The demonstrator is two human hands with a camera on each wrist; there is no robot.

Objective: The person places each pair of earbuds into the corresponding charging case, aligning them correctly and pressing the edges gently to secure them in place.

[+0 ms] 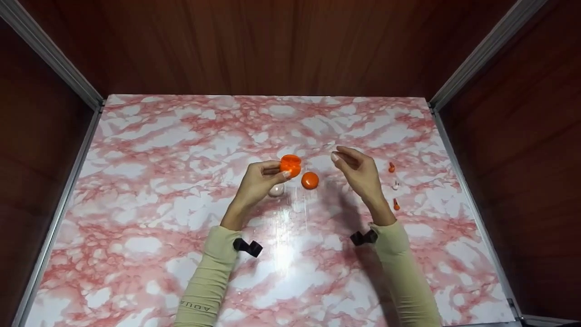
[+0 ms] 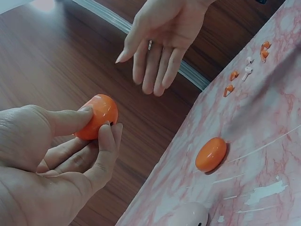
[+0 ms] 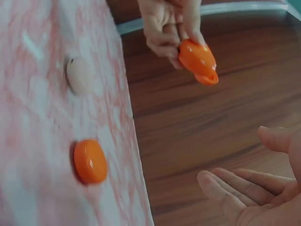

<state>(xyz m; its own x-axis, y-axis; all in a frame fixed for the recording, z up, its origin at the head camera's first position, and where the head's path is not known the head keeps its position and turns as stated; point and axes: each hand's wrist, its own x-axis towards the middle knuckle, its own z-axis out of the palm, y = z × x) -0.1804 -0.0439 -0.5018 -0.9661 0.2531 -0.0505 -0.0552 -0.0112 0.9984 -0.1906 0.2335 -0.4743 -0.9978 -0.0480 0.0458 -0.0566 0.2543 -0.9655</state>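
Note:
My left hand (image 1: 259, 182) pinches an orange earbud case (image 1: 290, 166) between thumb and fingers, above the table. In the head view its lid stands raised; in the right wrist view the case (image 3: 197, 60) shows from outside with the lid edge tipped out. Across from it my right hand (image 1: 361, 175) hovers in the air, fingers fairly straight and thumb apart, holding nothing. Its palm (image 2: 174, 28) faces the left wrist camera. Below, between the hands, lies a closed orange case (image 1: 309, 180). A pale, whitish case (image 1: 276, 190) rests beneath the left hand, partly hidden by it in the head view.
Several loose earbuds lie right of the right hand: an orange earbud (image 1: 391, 167), a white earbud (image 1: 396, 185) and another orange earbud (image 1: 396, 205) among them. The pink-and-white marbled table (image 1: 150, 181) is bounded by dark wood panels (image 1: 272, 45) and metal rails.

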